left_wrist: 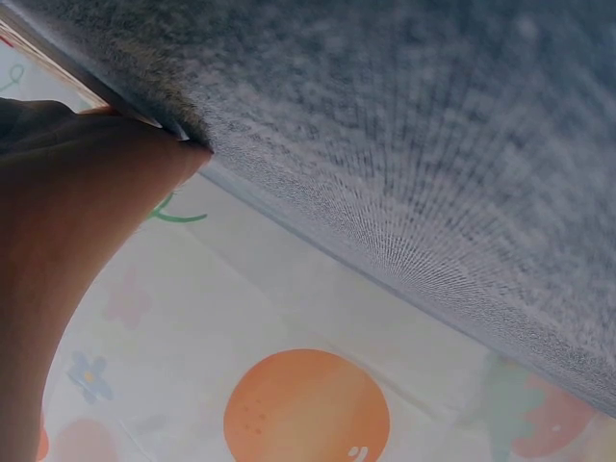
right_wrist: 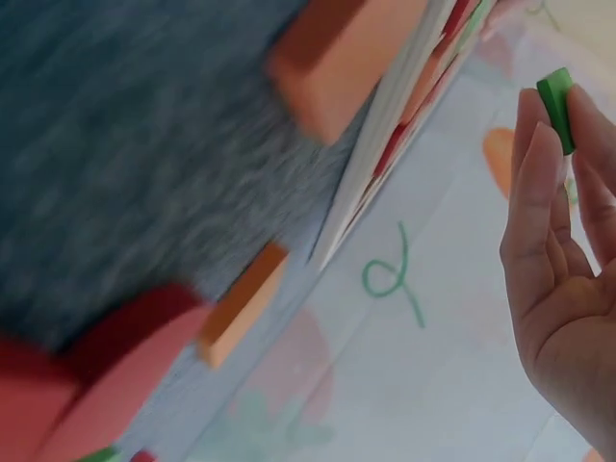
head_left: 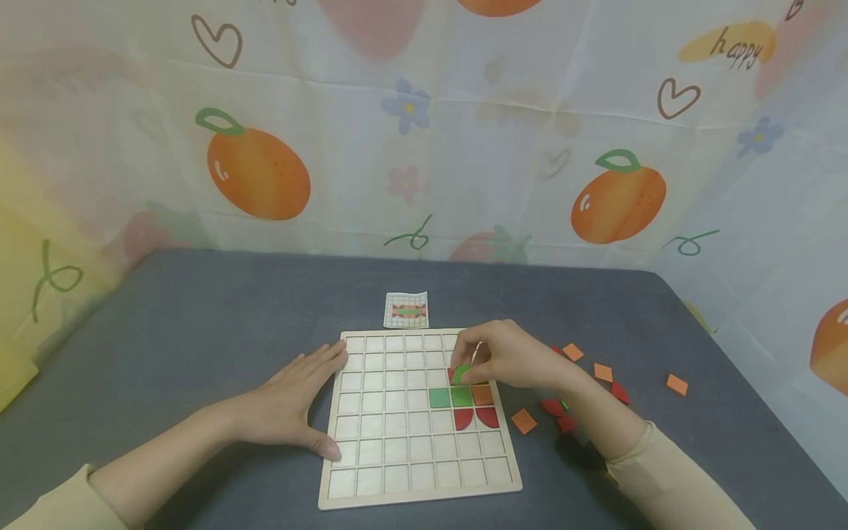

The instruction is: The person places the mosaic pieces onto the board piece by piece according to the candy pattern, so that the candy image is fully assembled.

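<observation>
Dark tabletop (head_left: 218, 316), fruit-print cloth (head_left: 344, 162) behind; right hand (head_left: 506, 355) pinches a green piece (head_left: 460, 375) at the board (head_left: 369, 426), left hand (head_left: 285, 403) spread along its edge. I judge the work part-done; several pieces (head_left: 461, 397) seated nearside of the grip; orange tiles (head_left: 524, 422) loose to its right.

Table (head_left: 232, 316): dark blue-grey top. On it: pale grid board (head_left: 397, 427), flat, roughly centered. Small printed card (head_left: 406, 310) just past board's far edge. Right of board: four loose orange tiles (head_left: 524, 421), one just beside the board, one farthest right. Red pieces (head_left: 619, 392) scattered among them, some partly hidden.
</observation>
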Available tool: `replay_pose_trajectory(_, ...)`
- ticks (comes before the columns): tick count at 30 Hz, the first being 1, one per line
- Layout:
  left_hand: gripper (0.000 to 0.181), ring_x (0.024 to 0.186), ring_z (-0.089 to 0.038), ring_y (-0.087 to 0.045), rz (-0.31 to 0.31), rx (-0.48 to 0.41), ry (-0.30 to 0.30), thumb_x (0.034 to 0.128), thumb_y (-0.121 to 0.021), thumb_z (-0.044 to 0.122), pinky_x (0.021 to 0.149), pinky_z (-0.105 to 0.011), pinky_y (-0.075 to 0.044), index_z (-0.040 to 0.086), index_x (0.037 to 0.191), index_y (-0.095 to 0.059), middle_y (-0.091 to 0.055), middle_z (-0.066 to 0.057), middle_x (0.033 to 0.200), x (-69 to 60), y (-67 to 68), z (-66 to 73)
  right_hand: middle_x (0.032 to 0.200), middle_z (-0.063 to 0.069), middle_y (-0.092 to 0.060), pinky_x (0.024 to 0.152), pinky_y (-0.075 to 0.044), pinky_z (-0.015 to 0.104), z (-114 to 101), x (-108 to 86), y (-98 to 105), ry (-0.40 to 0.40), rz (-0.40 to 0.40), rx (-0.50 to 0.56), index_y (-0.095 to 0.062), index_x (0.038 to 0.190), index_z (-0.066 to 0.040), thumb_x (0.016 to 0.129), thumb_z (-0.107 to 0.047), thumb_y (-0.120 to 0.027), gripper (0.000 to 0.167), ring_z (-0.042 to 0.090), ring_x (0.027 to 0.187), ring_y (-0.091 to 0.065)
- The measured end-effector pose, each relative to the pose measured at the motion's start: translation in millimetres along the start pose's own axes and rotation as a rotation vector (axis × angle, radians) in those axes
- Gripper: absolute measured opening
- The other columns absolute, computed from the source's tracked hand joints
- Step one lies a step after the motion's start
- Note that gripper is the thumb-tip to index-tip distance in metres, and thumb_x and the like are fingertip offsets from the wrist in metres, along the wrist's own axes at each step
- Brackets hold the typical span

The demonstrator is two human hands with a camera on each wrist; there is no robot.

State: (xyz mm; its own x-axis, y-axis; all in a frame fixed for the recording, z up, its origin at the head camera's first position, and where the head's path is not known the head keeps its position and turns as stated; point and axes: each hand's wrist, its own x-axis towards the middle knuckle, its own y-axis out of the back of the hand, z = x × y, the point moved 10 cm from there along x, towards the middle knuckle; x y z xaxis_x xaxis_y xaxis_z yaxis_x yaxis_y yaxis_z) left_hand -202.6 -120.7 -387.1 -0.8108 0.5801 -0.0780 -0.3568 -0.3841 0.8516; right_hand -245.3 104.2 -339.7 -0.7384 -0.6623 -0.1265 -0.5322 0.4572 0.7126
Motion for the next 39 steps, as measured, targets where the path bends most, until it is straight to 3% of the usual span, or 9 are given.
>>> replay_pose_trajectory(6, 0.132, 0.152, -0.047, -0.015, 0.002, 0.012, 0.003, 0.0611, -0.078, 0.071, 0.118, -0.07, -0.016, -0.003, 0.155, -0.022, -0.014, -0.018, 0.167, 0.7, -0.2, -0.3, 0.086, -0.009, -0.073, 0.064, -0.056, 0.025, -16.2, 3.3, -1.6, 0.035, 0.025, -0.016, -0.074, 0.096, -0.02, 0.085, -0.015, -0.077, 0.012, 0.005, 0.076, -0.069)
replay_pose_trajectory(18, 0.132, 0.152, -0.047, -0.014, -0.004, 0.002, 0.0, 0.0613, -0.079, 0.071, 0.118, -0.07, -0.016, -0.002, 0.155, -0.021, -0.015, -0.018, 0.166, 0.7, 0.4, 0.8, 0.084, -0.01, -0.074, 0.063, -0.056, 0.027, -36.8, 15.0, -1.2, 0.034, 0.028, -0.018, -0.075, 0.102, -0.021, 0.088, -0.016, -0.073, 0.016, 0.02, 0.08, -0.073)
replay_pose_trajectory(22, 0.132, 0.153, -0.047, -0.014, -0.005, 0.001, 0.005, 0.0611, -0.078, 0.071, 0.118, -0.07, -0.016, -0.002, 0.155, -0.021, -0.015, -0.018, 0.166, 1.2, 0.5, 0.6, 0.086, -0.01, -0.074, 0.065, -0.057, 0.027, -47.3, 20.5, 1.1, 0.066, 0.032, -0.031, -0.075, 0.098, -0.026, 0.087, -0.016, -0.074, 0.015, 0.016, 0.08, -0.072)
replay_pose_trajectory(28, 0.132, 0.153, -0.046, -0.014, -0.003, 0.007, 0.003, 0.0612, -0.078, 0.072, 0.119, -0.069, -0.016, -0.001, 0.156, -0.021, -0.014, -0.017, 0.167, 1.1, -0.2, -1.0, 0.082, -0.01, -0.071, 0.068, -0.056, 0.025, -58.8, 32.2, 1.7, 0.098, 0.035, -0.051, -0.075, 0.097, -0.023, 0.085, -0.017, -0.077, 0.013, 0.006, 0.077, -0.066)
replay_pose_trajectory(33, 0.133, 0.153, -0.046, -0.013, -0.003, 0.001, 0.01, 0.061, -0.078, 0.072, 0.119, -0.069, -0.015, 0.0, 0.156, -0.02, -0.014, -0.016, 0.167, 0.5, 0.2, -0.9, 0.081, -0.005, -0.07, 0.068, -0.056, 0.024, -64.0, 45.2, -0.4, 0.134, -0.008, -0.044, -0.076, 0.096, -0.02, 0.083, -0.016, -0.079, 0.014, 0.008, 0.074, -0.065)
replay_pose_trajectory(39, 0.132, 0.153, -0.046, -0.014, -0.004, 0.003, 0.009, 0.0612, -0.078, 0.072, 0.119, -0.069, -0.016, -0.001, 0.156, -0.021, -0.015, -0.017, 0.167, 1.2, 0.3, -0.5, 0.083, -0.006, -0.071, 0.064, -0.055, 0.027, -55.4, 56.5, -9.7, 0.099, -0.094, -0.058, -0.075, 0.09, -0.023, 0.082, -0.013, -0.079, 0.013, 0.011, 0.076, -0.066)
